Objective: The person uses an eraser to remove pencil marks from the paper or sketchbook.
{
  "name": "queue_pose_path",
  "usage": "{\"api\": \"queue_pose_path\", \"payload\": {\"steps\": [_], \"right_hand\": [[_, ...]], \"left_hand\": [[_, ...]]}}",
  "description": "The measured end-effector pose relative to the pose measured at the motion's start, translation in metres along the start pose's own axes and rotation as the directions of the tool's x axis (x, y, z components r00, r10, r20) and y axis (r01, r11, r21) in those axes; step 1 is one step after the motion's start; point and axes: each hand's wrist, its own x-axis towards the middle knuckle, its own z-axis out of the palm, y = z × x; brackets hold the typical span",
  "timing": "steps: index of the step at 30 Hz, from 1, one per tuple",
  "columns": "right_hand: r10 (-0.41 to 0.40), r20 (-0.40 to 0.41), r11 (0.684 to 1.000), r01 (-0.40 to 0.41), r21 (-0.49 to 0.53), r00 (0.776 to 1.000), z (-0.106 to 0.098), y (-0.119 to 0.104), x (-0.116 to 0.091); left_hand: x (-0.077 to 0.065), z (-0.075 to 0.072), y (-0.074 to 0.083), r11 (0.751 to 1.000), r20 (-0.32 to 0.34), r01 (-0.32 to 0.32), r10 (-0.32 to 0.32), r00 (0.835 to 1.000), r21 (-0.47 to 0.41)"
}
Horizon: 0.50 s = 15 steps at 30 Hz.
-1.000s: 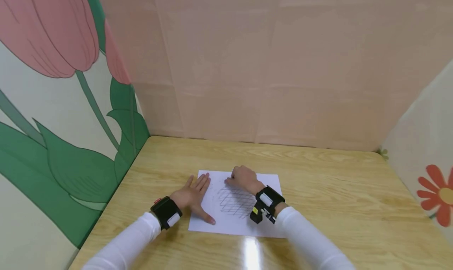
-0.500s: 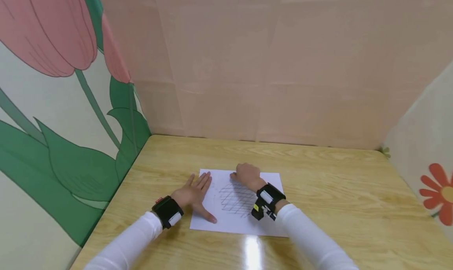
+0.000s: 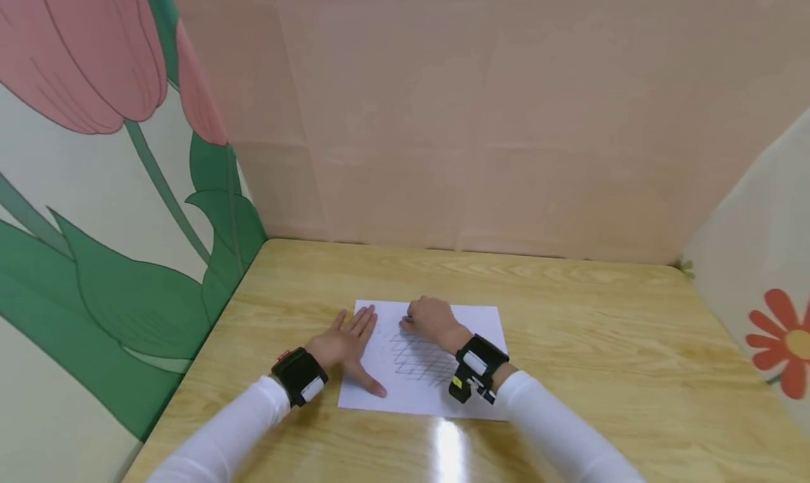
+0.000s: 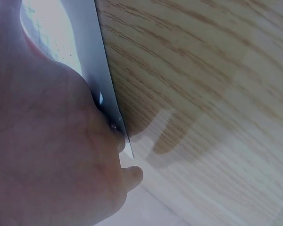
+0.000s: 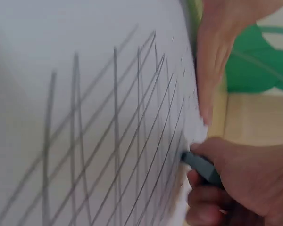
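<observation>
A white sheet of paper (image 3: pixel 405 401) lies on the wooden table, with crossing dark lines (image 3: pixel 418 362) drawn over its middle. My left hand (image 3: pixel 342 348) rests on the sheet's left side, fingers and thumb spread. Above the lines, near the far edge of the sheet, my right hand (image 3: pixel 433 320) is over the paper. In the right wrist view its thumb and fingers pinch a dark, block-shaped eraser (image 5: pixel 203 168), whose tip meets the paper at the end of the lines. Small dark specks dot the paper near the left hand.
The wooden table (image 3: pixel 601 342) extends on both sides of the sheet. A pinkish covering (image 3: pixel 481 117) stands along its far edge. Flower-painted panels (image 3: pixel 145 293) flank the table. Black cameras are strapped to both wrists.
The right hand has shifted slightly right, then back left, near the top of the drawn lines, still holding the eraser. The left hand has stayed put on the paper.
</observation>
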Motion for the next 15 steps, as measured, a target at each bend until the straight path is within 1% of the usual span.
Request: {"api": "queue_pose_path", "payload": {"steps": [1, 3, 4, 5, 6, 7, 9, 11, 14, 15], "right_hand": [[-0.05, 0.02, 0.999, 0.05, 0.001, 0.999, -0.001, -0.002, -0.002], [-0.161, 0.062, 0.986, 0.159, 0.041, 0.985, -0.005, -0.007, -0.008], [-0.202, 0.074, 0.978, 0.198, 0.063, 0.977, -0.006, -0.011, -0.01], [-0.224, 0.072, 0.974, 0.22, 0.061, 0.972, -0.008, -0.013, -0.012], [-0.229, 0.058, 0.973, 0.227, 0.04, 0.972, -0.01, -0.016, -0.013], [-0.215, 0.038, 0.977, 0.215, 0.016, 0.976, -0.011, -0.018, -0.014], [-0.175, -0.018, 0.984, 0.174, -0.041, 0.984, -0.012, -0.02, -0.015], [-0.14, -0.061, 0.988, 0.136, -0.074, 0.988, -0.01, -0.02, -0.014], [-0.146, -0.087, 0.988, 0.142, -0.056, 0.985, -0.004, -0.018, -0.014], [-0.158, -0.086, 0.987, 0.154, -0.055, 0.984, -0.002, -0.017, -0.014]], "left_hand": [[-0.001, 0.0, 0.001, 1.0, 0.005, 0.004, -0.004, 1.0, 0.003], [0.001, 0.004, 0.001, 1.0, 0.011, -0.001, 0.001, 1.0, 0.012], [0.002, 0.005, 0.001, 1.0, 0.012, -0.002, 0.002, 1.0, 0.011], [0.001, 0.004, 0.002, 1.0, 0.006, -0.002, 0.002, 1.0, 0.003], [0.0, 0.002, 0.003, 1.0, -0.002, 0.0, 0.0, 1.0, -0.006], [-0.001, 0.001, 0.003, 1.0, -0.003, -0.003, 0.003, 1.0, -0.009], [-0.004, -0.004, 0.006, 1.0, -0.004, -0.006, 0.006, 1.0, -0.007], [-0.009, -0.009, 0.009, 1.0, -0.006, -0.005, 0.005, 1.0, -0.006], [-0.013, -0.012, 0.011, 1.0, 0.006, 0.003, -0.003, 1.0, 0.0], [-0.012, -0.011, 0.01, 1.0, 0.01, 0.0, 0.0, 1.0, 0.009]]}}
